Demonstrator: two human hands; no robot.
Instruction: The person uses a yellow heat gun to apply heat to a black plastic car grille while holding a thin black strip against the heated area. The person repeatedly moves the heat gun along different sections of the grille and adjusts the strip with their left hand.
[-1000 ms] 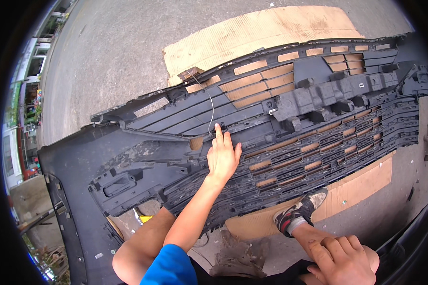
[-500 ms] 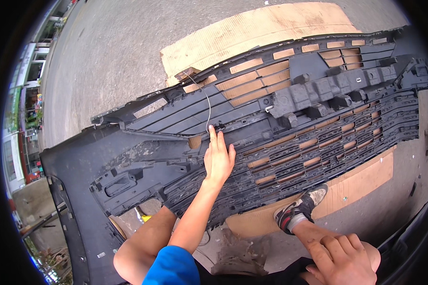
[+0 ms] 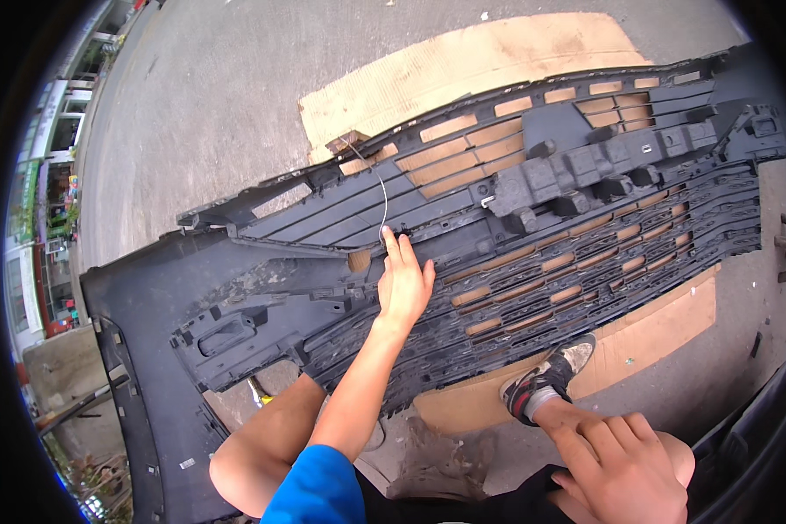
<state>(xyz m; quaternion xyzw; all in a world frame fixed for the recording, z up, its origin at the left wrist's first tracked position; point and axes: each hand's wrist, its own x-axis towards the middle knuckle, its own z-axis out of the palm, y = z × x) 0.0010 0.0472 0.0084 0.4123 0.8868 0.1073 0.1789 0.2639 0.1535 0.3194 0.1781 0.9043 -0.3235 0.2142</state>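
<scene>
A large dark grey plastic car bumper (image 3: 148,288) with a slatted grille lies inner side up before me. My left hand (image 3: 404,284) reaches onto the upper grille, its fingers stretched out and the fingertips at the near end of a thin pale wire (image 3: 384,196). Whether they press the wire or only touch beside it I cannot tell. The wire curves from a small wooden block (image 3: 349,141) at the bumper's far edge. My right hand (image 3: 624,467) rests on my right leg near the knee, fingers loosely draped and holding nothing.
Flat cardboard (image 3: 463,61) lies beyond the bumper, and another cardboard piece (image 3: 664,327) shows under its near side. A ribbed grey block (image 3: 576,166) sits across the grille. My shoe (image 3: 550,375) stands on the near cardboard. A yellow-marked tool (image 3: 260,395) lies by my left knee.
The whole view has shifted slightly. My left hand keeps its place at the wire's end, and my right hand stays on my leg.
</scene>
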